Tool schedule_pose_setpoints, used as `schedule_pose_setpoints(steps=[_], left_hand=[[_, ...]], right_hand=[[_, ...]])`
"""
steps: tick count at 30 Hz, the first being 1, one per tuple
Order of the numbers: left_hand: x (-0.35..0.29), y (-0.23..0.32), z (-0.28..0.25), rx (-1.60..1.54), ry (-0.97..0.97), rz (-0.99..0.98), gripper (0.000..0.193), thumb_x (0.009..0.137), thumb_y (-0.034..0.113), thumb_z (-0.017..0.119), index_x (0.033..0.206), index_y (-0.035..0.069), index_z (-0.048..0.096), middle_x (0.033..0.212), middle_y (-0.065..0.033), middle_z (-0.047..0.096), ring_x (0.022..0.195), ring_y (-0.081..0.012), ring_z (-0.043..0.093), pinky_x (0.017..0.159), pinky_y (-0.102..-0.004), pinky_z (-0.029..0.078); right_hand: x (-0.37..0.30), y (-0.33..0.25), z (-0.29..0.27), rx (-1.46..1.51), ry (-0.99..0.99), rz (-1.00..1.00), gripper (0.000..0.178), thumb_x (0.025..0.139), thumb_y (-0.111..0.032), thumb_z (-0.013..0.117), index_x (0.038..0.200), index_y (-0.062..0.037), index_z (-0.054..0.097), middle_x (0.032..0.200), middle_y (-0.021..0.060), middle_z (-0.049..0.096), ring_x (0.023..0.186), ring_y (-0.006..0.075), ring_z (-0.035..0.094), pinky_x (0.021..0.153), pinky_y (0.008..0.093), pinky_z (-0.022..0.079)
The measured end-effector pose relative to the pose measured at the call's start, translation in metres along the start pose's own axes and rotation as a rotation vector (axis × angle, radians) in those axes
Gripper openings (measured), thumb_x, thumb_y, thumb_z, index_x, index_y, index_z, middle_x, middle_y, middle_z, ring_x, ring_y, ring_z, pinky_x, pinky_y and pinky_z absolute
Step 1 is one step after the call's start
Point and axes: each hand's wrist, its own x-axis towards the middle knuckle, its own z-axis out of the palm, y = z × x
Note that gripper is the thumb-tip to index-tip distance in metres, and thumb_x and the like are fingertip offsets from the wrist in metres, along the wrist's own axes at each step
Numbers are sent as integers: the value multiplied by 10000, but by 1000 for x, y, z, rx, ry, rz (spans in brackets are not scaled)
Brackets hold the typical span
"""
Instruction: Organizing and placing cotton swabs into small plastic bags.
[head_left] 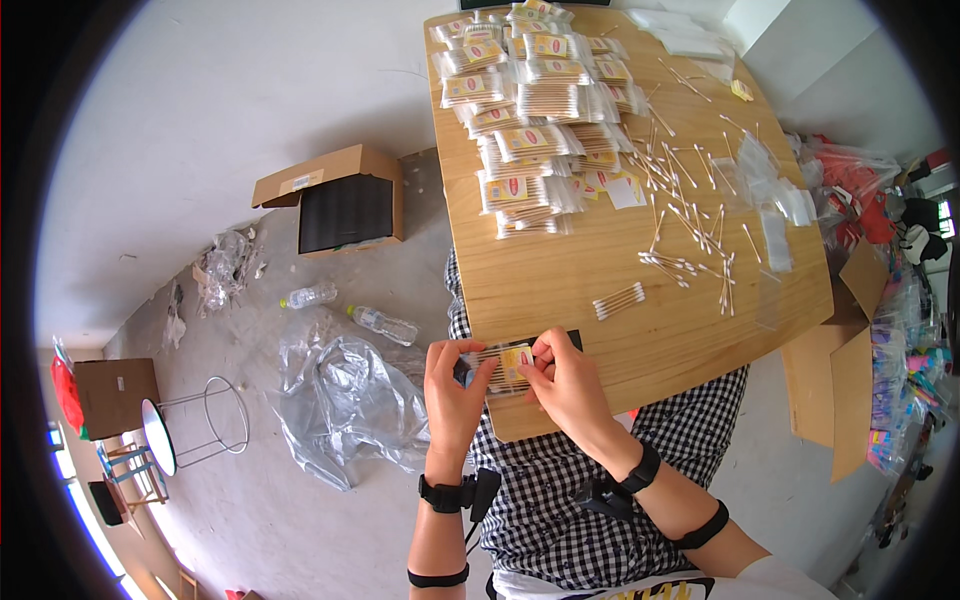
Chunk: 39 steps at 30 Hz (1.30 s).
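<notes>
Near the front left corner of the wooden table (560,270), I hold a small packet of cotton swabs (503,369) with a yellow label. The fingers and thumb of my left hand (455,390) close on its left end. My right hand (570,385) pinches the right end, by the label. Something dark shows partly behind my right fingers; I cannot make out its kind. Farther up lies a neat row of cotton swabs (619,300). Loose cotton swabs (690,215) are scattered at the right, beside small clear bags (775,240).
Stacked packets of cotton swabs (545,100) cover the far left of the table, with label cards (625,191) beside them. Open cardboard boxes (345,160) stand on the floor left and right. Clear plastic sheeting (345,390) and plastic bottles (385,325) lie left of the table.
</notes>
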Motion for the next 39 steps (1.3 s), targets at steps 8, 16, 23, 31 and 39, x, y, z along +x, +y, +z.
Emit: schedule_pose_setpoints(steps=[8, 16, 23, 31, 39], left_hand=[[0, -4, 2, -8, 20, -3, 166, 826, 59, 735, 973, 27, 664, 924, -65, 573, 773, -184, 529, 707, -312, 450], [1, -5, 13, 74, 143, 66, 145, 875, 108, 711, 952, 19, 627, 886, -81, 603, 729, -193, 558, 652, -319, 456], [4, -14, 19, 6, 264, -172, 231, 945, 239, 664, 903, 23, 593, 744, -101, 638, 616, -234, 583, 592, -349, 464], [3, -12, 28, 212, 290, -53, 305, 946, 240, 658, 758, 14, 576, 648, -119, 587, 543, -258, 553, 533, -365, 440], [4, -13, 24, -31, 282, -180, 377, 993, 198, 601, 710, -34, 506, 558, -83, 446, 557, -129, 325, 496, -339, 332]], right_hand=[[0, 13, 16, -149, 58, -162, 207, 895, -60, 666, 917, -9, 467, 785, 171, 625, 667, 345, 641, 576, 417, 499], [-1, 14, 17, -374, 136, -261, 189, 902, -117, 667, 874, -17, 510, 753, 143, 627, 650, 349, 632, 561, 430, 494], [-5, 32, 8, 264, 159, -220, 317, 967, -193, 624, 1232, -29, 571, 1177, 96, 582, 1125, 175, 577, 914, 351, 488], [-10, 29, 34, 575, 99, -290, 651, 1050, -467, 359, 1463, 32, 289, 1529, 211, 302, 1470, 290, 235, 1220, 442, 152], [1, 33, 31, 642, 85, -336, 656, 1049, -460, 373, 1491, 13, 267, 1539, 175, 303, 1468, 256, 235, 1221, 426, 151]])
